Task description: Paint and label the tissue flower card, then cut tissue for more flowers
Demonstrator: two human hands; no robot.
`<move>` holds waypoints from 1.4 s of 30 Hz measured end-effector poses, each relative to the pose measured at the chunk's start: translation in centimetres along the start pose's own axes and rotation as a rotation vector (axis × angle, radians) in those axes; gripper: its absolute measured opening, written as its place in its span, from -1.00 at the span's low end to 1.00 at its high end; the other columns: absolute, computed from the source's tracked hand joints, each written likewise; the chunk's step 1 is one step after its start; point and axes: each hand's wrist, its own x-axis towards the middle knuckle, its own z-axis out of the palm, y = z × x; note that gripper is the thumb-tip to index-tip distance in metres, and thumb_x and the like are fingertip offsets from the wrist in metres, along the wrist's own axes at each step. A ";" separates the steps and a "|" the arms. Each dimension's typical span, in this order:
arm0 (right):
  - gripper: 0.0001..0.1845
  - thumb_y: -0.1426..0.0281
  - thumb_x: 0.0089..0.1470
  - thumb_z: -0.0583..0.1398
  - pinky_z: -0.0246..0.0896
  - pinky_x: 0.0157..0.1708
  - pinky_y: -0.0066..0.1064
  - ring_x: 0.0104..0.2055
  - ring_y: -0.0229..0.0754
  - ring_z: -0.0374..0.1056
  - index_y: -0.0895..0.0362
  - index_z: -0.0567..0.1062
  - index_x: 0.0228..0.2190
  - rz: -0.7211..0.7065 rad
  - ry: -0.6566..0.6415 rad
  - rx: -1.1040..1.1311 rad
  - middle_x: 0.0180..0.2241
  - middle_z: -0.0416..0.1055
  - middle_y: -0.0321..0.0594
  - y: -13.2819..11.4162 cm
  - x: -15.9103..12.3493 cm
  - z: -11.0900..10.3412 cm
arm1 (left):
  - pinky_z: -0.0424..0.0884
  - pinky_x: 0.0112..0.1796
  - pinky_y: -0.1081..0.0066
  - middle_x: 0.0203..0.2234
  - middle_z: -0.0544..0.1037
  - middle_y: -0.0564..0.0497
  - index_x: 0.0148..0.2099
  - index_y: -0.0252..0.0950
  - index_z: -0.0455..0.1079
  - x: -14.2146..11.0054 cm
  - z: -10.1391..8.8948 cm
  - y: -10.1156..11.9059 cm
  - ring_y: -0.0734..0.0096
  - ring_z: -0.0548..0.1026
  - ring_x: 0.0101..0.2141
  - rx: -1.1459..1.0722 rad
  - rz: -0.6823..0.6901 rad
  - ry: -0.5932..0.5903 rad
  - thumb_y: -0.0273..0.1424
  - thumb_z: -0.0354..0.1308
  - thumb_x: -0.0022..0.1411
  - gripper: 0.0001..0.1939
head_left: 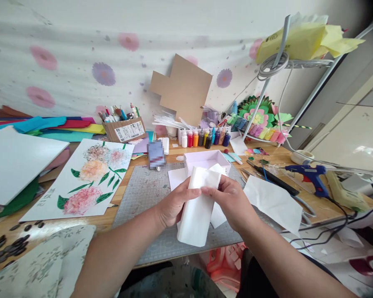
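You have the folded white paper [196,221] pinched by its opposite long edges in your left hand [174,201] and right hand [233,198], neither nearer, above the grey cutting mat [143,190], its long axis running from you toward the pale box [207,159], near end slanting left.

No word or number is reading clearly. A white label [129,131] is standing on the front of the cardboard box [110,130], carrying black print and dark barcode-like blocks, all too small to make out. Handwritten characters [45,198] are running slantwise near the lower left edge of the painting [88,180], too blurred to decipher. Dark print [272,37] is showing on the left part of the yellow bag [301,43], with fainter marks sitting lower down, likewise illegible.
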 end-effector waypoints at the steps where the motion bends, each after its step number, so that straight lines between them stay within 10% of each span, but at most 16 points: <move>1: -0.74 0.33 -0.19 0.33 0.23 -0.38 -0.41 -0.41 -0.23 0.32 0.18 0.48 -0.40 -0.004 0.004 -0.005 -0.44 0.45 -0.25 -0.1 0.0 -0.1 | 0.46 -0.42 0.37 -0.37 0.51 -0.04 0.05 -0.26 0.27 0.0 0.0 0.0 0.31 0.49 -0.42 -0.002 -0.001 -0.020 -0.28 0.28 0.01 -0.45; 42: -0.73 0.23 0.00 0.21 0.16 -0.50 -0.50 -0.47 -0.29 0.23 0.21 0.41 -0.39 0.012 -0.142 -0.333 -0.47 0.35 -0.25 -0.5 -0.9 -1.2 | 0.48 -0.44 0.36 -0.28 0.55 -0.09 0.02 -0.22 0.29 0.2 0.9 -0.7 0.29 0.53 -0.42 -0.047 0.028 0.018 -0.20 0.35 -0.03 -0.42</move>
